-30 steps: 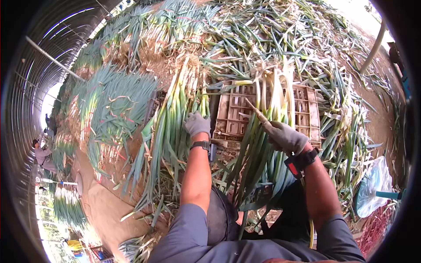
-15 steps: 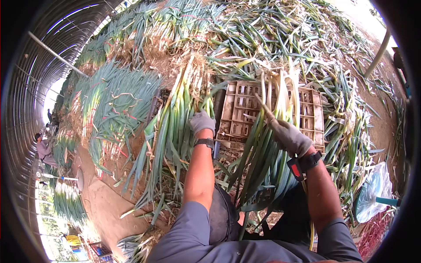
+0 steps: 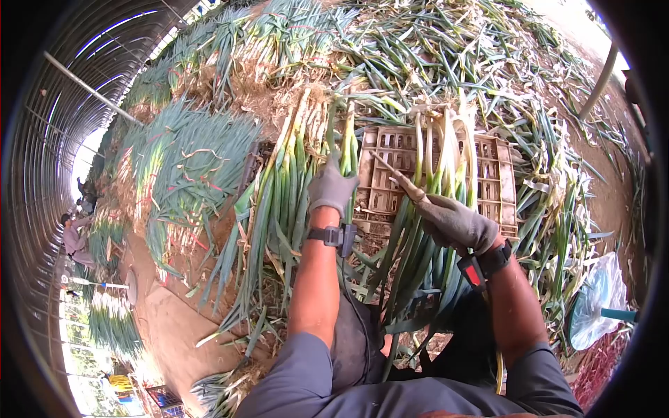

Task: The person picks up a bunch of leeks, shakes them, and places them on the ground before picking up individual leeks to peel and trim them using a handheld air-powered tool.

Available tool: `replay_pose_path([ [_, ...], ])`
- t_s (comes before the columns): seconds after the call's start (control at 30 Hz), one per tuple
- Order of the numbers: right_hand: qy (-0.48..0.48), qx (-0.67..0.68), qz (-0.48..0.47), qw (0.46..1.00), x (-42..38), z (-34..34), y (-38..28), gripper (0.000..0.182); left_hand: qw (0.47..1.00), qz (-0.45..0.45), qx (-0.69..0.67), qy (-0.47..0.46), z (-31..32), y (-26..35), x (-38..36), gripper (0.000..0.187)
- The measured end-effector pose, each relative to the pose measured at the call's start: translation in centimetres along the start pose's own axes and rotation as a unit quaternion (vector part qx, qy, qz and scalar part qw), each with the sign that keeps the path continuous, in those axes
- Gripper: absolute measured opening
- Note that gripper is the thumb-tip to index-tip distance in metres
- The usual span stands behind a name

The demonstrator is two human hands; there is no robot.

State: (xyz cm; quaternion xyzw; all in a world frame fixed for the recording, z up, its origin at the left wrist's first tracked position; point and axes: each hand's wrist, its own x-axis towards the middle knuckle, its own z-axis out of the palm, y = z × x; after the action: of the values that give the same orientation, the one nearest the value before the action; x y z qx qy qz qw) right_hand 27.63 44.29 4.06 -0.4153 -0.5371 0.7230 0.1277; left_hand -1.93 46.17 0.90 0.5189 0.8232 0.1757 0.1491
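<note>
My gloved left hand (image 3: 333,188) is closed at the top of a pile of long green onions (image 3: 289,188), around a green stalk that points away from me. A green onion with a pale yellow-green base (image 3: 348,136) stands beside those fingers. My gloved right hand (image 3: 456,221) is closed around a thin, tan, stick-like thing (image 3: 398,174), whose narrow tip points up and left. Under that hand, several green onions with pale stems (image 3: 446,150) lie over an upturned beige plastic crate (image 3: 383,164), their leaves hanging toward my lap.
Tied bundles of green onions (image 3: 188,164) lie to the left. Loose leaves and trimmings (image 3: 446,49) cover the ground ahead and right. A plastic-wrapped round thing on a teal pole (image 3: 596,310) stands at right. Another person (image 3: 75,237) sits at far left.
My left hand has moved slightly up and right, off the pile's middle. My right hand has shifted a little down and left, and the stick-like thing now leans flatter.
</note>
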Motion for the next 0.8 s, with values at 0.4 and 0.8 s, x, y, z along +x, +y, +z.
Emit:
replay_pose_path([
  [0.4, 0.113, -0.278, -0.024, 0.954, 0.8, 2.5, 1.5, 0.067, 0.998, 0.055, 0.025, -0.034, 7.4, 2.8, -0.3, 0.079],
  [0.8, 0.187, -0.328, -0.033, 0.925, 3.5, 1.3, 2.0, 0.059, 0.990, 0.104, 0.057, -0.081, 9.6, 2.4, -3.7, 0.077],
])
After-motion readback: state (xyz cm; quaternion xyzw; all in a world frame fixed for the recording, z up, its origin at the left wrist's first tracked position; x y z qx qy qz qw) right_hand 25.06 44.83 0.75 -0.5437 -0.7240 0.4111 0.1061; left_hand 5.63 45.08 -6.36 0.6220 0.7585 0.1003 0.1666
